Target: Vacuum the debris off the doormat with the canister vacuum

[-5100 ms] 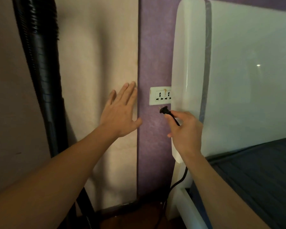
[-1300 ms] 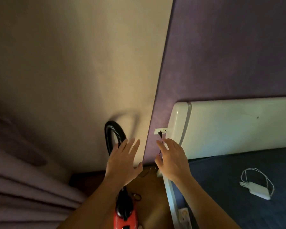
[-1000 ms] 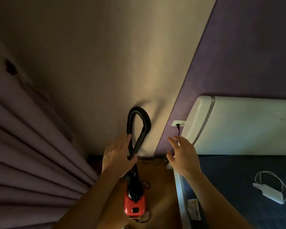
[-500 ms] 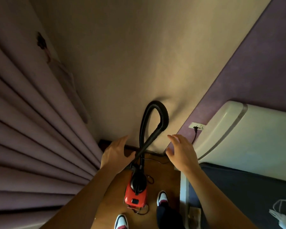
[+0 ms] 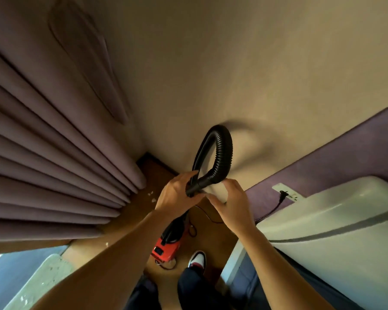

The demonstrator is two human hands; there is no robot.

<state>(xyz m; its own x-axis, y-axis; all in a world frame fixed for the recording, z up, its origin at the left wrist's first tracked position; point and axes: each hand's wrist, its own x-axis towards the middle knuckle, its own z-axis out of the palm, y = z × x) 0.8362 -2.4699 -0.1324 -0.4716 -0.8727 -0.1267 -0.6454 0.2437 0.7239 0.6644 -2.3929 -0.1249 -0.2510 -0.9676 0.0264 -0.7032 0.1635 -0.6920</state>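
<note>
Hose (image 5: 222, 151) up in front of you, black and ribbed, arching in a tall loop against the beige wall (image 5: 233, 63). Your left hand (image 5: 179, 194) has its fingers wrapped round the smooth black end of the hose, a firm grip. Your right hand (image 5: 232, 204) arches just to the right of it, fingertips (image 5: 227, 181) at the bend of the hose and thumb curved underneath; whether it really grips, I cannot tell.

Look below your hands: the red canister vacuum (image 5: 168, 245) sits on the wooden floor (image 5: 213, 231), between the curtain (image 5: 54, 153) on the left and the white headboard (image 5: 334, 220) on the right. Your shoe (image 5: 197, 259) stands just beside the canister, on its right.

Far right, the black plug (image 5: 283, 194) is seated in the white socket (image 5: 288, 190) on the purple wall (image 5: 345, 153), and its cord (image 5: 269, 211) drops down behind the headboard. Pale crumbs (image 5: 151, 196) lie on the floor near the foot of the curtain.
</note>
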